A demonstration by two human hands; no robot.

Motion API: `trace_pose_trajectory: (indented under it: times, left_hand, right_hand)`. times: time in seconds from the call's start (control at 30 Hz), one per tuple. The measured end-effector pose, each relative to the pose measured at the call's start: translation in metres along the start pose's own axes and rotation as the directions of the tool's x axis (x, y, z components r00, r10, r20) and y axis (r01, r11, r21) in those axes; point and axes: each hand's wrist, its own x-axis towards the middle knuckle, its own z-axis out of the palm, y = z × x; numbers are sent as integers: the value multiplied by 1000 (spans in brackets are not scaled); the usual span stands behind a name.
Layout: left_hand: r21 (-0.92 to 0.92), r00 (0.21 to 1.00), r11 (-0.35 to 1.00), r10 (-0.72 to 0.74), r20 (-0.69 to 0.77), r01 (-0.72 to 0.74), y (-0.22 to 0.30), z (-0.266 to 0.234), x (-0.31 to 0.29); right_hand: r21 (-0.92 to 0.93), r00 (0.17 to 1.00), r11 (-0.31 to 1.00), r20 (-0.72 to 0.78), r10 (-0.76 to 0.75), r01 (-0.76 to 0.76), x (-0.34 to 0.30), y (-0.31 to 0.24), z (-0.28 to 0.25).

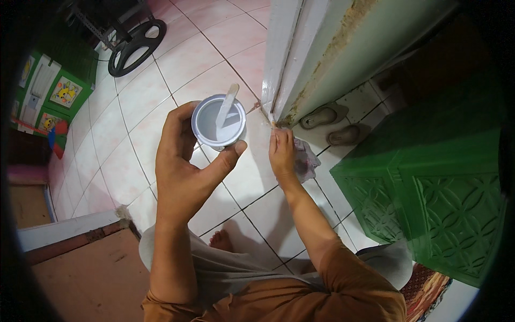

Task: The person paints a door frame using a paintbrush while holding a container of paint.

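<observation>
My left hand [185, 161] is wrapped around a small round paint can [219, 141], tilted so its mouth shows pale grey-white paint inside. A flat wooden stick [229, 102] stands in the can and leans on its rim. Lower down, my right hand [282, 153] is pinched at the foot of the white door frame [279, 64]. A small pale tip shows at its fingertips, but what they grip is mostly hidden. A crumpled greyish-purple cloth [306, 163] shows beside and partly behind that hand; whether it is held or lies on the floor, I cannot tell.
Worn sandals [317, 117] lie beyond the frame, along a stained wall [343, 48]. Green plastic cabinets [424, 182] stand close on the right. A black stand base [138, 48] and green drawers [70, 91] are at far left. A wooden panel [91, 273] lies near left.
</observation>
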Motion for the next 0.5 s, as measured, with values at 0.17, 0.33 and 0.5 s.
trace_pose_trajectory:
  times: [0.17,0.33,0.5]
  left_hand:
    - [18,1000,1000,7,9,-8,-3,-2,0]
    - [56,1000,998,21,-3,-21,1,-4,0]
    - [0,1000,1000,4,16,-4,3,0,-2]
  right_hand:
    - [90,995,994,-86,-54,62,17,-8,2]
    - [49,999,999,-41,-17,19,-3,-10,-3]
    - [-18,1000,1000,-17,22,-22,2,7,12]
